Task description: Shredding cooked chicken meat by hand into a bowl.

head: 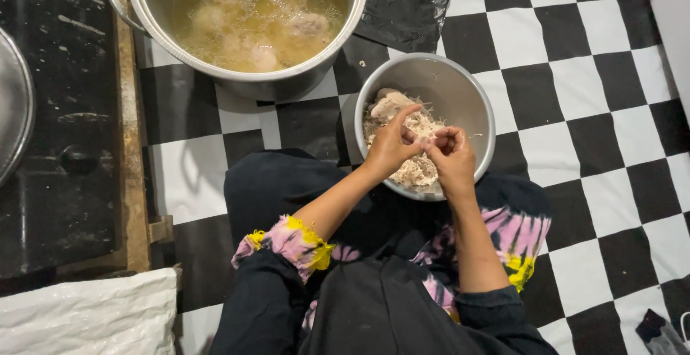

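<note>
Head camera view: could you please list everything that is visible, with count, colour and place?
small bowl: one, silver metal, on the floor before the person's knees
shredded meat: one heap, pale beige, inside the small bowl
large pot: one, silver metal, top centre, holding yellow broth with meat pieces
plastic bag: one, black, right of the large pot
floor: black and white checks
white sack: one, bottom left
left hand: over the small bowl, pinching meat
right hand: over the small bowl, pinching meat

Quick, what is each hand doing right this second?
Left hand: fingers pinched shut on a bit of shredded chicken over the metal bowl.
Right hand: pinched shut on the same shredded chicken.
</note>
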